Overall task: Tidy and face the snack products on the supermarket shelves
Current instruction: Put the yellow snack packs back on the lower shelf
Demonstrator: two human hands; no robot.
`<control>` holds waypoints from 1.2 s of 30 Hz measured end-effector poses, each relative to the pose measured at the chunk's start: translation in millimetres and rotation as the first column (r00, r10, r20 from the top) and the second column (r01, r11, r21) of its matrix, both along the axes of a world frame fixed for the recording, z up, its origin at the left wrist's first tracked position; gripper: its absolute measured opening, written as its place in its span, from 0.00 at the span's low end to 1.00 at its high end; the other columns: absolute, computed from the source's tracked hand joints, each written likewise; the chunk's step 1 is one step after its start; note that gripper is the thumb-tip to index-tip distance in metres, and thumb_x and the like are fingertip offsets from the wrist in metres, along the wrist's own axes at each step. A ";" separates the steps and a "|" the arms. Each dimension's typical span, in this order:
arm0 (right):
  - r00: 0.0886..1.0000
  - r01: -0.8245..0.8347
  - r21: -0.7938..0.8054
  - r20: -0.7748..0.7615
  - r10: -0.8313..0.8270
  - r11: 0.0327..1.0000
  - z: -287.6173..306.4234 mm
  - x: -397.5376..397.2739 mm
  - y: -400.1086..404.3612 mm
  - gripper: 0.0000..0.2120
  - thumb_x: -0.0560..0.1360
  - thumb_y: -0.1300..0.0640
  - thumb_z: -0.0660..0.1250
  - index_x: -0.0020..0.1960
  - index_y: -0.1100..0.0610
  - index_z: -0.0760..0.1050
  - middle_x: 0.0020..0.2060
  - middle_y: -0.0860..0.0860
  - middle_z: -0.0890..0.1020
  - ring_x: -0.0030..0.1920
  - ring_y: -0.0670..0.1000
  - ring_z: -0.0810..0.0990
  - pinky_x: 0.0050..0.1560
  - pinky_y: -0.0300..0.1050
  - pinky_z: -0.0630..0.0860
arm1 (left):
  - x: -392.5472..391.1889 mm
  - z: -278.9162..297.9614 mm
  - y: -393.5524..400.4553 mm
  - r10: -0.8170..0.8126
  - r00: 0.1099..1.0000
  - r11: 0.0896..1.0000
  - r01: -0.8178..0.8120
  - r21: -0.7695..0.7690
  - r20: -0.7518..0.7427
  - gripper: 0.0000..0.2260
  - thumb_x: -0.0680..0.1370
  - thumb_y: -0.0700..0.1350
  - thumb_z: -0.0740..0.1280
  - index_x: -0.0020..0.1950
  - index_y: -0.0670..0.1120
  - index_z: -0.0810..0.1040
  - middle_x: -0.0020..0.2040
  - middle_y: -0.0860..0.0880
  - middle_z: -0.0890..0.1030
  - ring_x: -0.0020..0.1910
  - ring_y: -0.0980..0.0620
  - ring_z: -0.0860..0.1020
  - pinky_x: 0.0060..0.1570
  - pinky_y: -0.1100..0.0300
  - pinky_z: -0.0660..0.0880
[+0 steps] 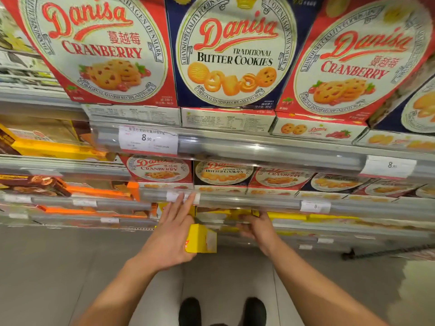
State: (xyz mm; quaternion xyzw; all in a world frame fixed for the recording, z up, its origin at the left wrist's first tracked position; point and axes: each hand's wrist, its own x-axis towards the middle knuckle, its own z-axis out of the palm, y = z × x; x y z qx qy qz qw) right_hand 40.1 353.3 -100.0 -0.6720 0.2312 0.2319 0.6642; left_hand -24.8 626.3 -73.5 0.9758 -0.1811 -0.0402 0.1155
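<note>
yellow box (201, 238) seemingly against left grip (173, 234)

We are in a supermarket aisle. Tiered metal shelves (270, 147) run across our view, each edge carrying a clear strip with paper price tags (148, 140), one reading 8.90. Above our left grip (174, 228) and right grip (257, 228), rows of identical Danisa cookie boxes (233, 50) stand faced outward, cranberry and butter kinds alternating. To the left of both grips, orange and brown biscuit packs (35, 184) fill further shelves above a grey tiled floor (58, 267).
</note>
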 end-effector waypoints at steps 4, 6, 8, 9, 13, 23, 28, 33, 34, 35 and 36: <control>0.999 0.031 0.012 0.040 -0.032 0.999 1.1 -0.2 1.0 0.16 0.79 0.68 0.64 0.62 0.51 0.71 0.46 0.52 0.87 0.46 0.57 0.87 0.48 0.54 0.81 | 0.2 4.0 -2.2 0.001 1.000 1.000 -0.002 -0.028 -0.020 0.25 0.69 0.70 0.65 0.55 0.52 0.72 0.83 0.49 0.36 0.81 0.44 0.34 0.79 0.37 0.50; 0.997 0.058 -0.013 0.059 -0.057 0.998 -1.4 0.5 -0.6 0.17 0.79 0.68 0.64 0.64 0.53 0.71 0.46 0.54 0.87 0.46 0.57 0.87 0.46 0.53 0.81 | 1.0 7.1 -5.1 0.006 0.998 1.000 -0.007 -0.021 -0.059 0.25 0.71 0.71 0.63 0.56 0.52 0.72 0.82 0.51 0.32 0.80 0.46 0.31 0.79 0.41 0.45; 0.994 0.093 -0.001 0.065 -0.093 0.996 -6.0 -0.5 -1.6 0.19 0.79 0.69 0.63 0.65 0.53 0.70 0.46 0.56 0.87 0.44 0.57 0.87 0.44 0.52 0.81 | 0.4 6.8 -5.4 0.014 0.996 1.000 -0.015 -0.004 -0.087 0.24 0.71 0.69 0.65 0.57 0.53 0.71 0.81 0.53 0.30 0.79 0.47 0.28 0.78 0.44 0.40; 0.991 0.116 0.011 0.061 -0.116 0.993 -7.6 -3.2 -1.7 0.19 0.79 0.70 0.63 0.64 0.52 0.69 0.45 0.56 0.86 0.42 0.56 0.86 0.43 0.51 0.80 | 0.1 5.6 -4.9 0.015 0.996 1.000 -0.016 -0.004 -0.091 0.23 0.71 0.67 0.67 0.56 0.53 0.71 0.81 0.53 0.30 0.79 0.48 0.27 0.77 0.45 0.39; 0.982 0.181 -0.003 0.057 -0.181 0.983 -11.6 -21.9 -1.7 0.20 0.80 0.68 0.63 0.67 0.50 0.67 0.47 0.58 0.84 0.42 0.56 0.82 0.41 0.48 0.80 | 1.0 0.7 -3.4 0.007 0.996 1.000 -0.008 -0.008 -0.084 0.23 0.68 0.64 0.73 0.55 0.53 0.72 0.81 0.52 0.30 0.79 0.47 0.28 0.77 0.45 0.41; 0.866 0.490 0.294 -0.272 -0.420 0.821 -32.5 -3.6 1.7 0.21 0.79 0.44 0.70 0.69 0.51 0.75 0.64 0.52 0.80 0.64 0.58 0.79 0.57 0.53 0.80 | -1.1 4.8 -11.1 0.033 0.991 0.999 -0.032 0.010 -0.132 0.27 0.66 0.67 0.74 0.56 0.51 0.73 0.80 0.53 0.28 0.78 0.47 0.26 0.79 0.43 0.45; 0.825 0.554 0.312 -0.332 -0.458 0.772 -29.3 5.7 5.7 0.17 0.79 0.51 0.71 0.65 0.58 0.78 0.59 0.55 0.81 0.61 0.59 0.79 0.51 0.50 0.81 | -2.8 15.6 -16.1 0.056 0.980 0.998 -0.052 0.027 -0.190 0.33 0.67 0.68 0.74 0.63 0.50 0.73 0.79 0.55 0.25 0.77 0.49 0.24 0.77 0.45 0.43; 0.843 0.522 0.317 -0.334 -0.422 0.792 -36.2 13.0 8.8 0.09 0.77 0.54 0.72 0.56 0.56 0.79 0.56 0.57 0.82 0.56 0.59 0.80 0.54 0.52 0.82 | -1.1 22.0 -15.3 0.048 0.977 0.999 -0.045 0.018 -0.210 0.37 0.66 0.69 0.73 0.68 0.50 0.74 0.79 0.56 0.26 0.77 0.49 0.24 0.76 0.45 0.45; 0.851 0.507 0.309 -0.329 -0.410 0.805 -37.8 13.9 9.0 0.08 0.77 0.54 0.71 0.55 0.54 0.79 0.56 0.56 0.83 0.55 0.59 0.80 0.45 0.49 0.83 | -0.5 22.5 -14.4 0.049 0.974 0.999 -0.046 0.020 -0.219 0.36 0.66 0.70 0.74 0.67 0.50 0.75 0.79 0.57 0.26 0.77 0.50 0.24 0.78 0.44 0.47; 0.854 0.500 0.294 -0.327 -0.406 0.815 -42.0 14.8 8.1 0.07 0.78 0.53 0.71 0.54 0.53 0.79 0.55 0.56 0.83 0.55 0.59 0.80 0.38 0.46 0.83 | 0.1 23.0 -13.7 0.049 0.972 0.999 -0.045 0.023 -0.230 0.35 0.66 0.69 0.74 0.65 0.50 0.76 0.79 0.57 0.26 0.77 0.50 0.24 0.78 0.42 0.50; 0.855 0.496 0.286 -0.328 -0.403 0.820 -46.7 16.2 7.0 0.08 0.78 0.53 0.71 0.55 0.53 0.80 0.56 0.56 0.83 0.56 0.59 0.81 0.35 0.44 0.82 | 0.6 23.9 -13.0 0.046 0.969 0.999 -0.042 0.025 -0.242 0.34 0.65 0.69 0.74 0.64 0.51 0.76 0.79 0.57 0.26 0.77 0.51 0.24 0.79 0.42 0.52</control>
